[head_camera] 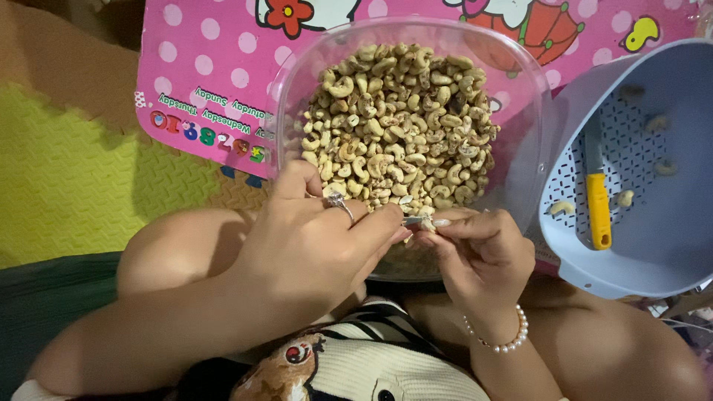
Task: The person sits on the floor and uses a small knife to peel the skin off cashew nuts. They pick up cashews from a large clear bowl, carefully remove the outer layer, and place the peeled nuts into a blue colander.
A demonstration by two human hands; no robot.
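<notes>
Far left: yellow foam mat [67,171] on the floor, a pink dotted board [215,82] lying over its upper edge. Left forearm enters from lower left and crosses a bare knee [167,249]. Left hand [316,238] is seen back-up, knuckles raised, fingers curled inward to a narrow pinch; a ring [336,200] sits on one finger. Thumb and forefinger tips close on a small metal blade [413,220], only a short tip of which shows between the two hands. Both hands meet at the near rim of a clear plastic bowl [297,82], which rests on the pink board and is heaped with cashews [401,122], many with dark skin patches. Right hand [483,249] comes up from below, wrist bent, a pearl bracelet [501,343] around it; its fingers point left, pinched narrow on a single nut [429,222] held just at the blade tip, over the bowl's near edge. The fingertips of the two hands are touching or nearly so; which cannot be told. Right of the bowl, just beside it: a pale blue colander [653,275], tilted, holding a few peeled nuts [625,197] and a yellow-handled knife [598,200] lying lengthwise on its perforated floor.
</notes>
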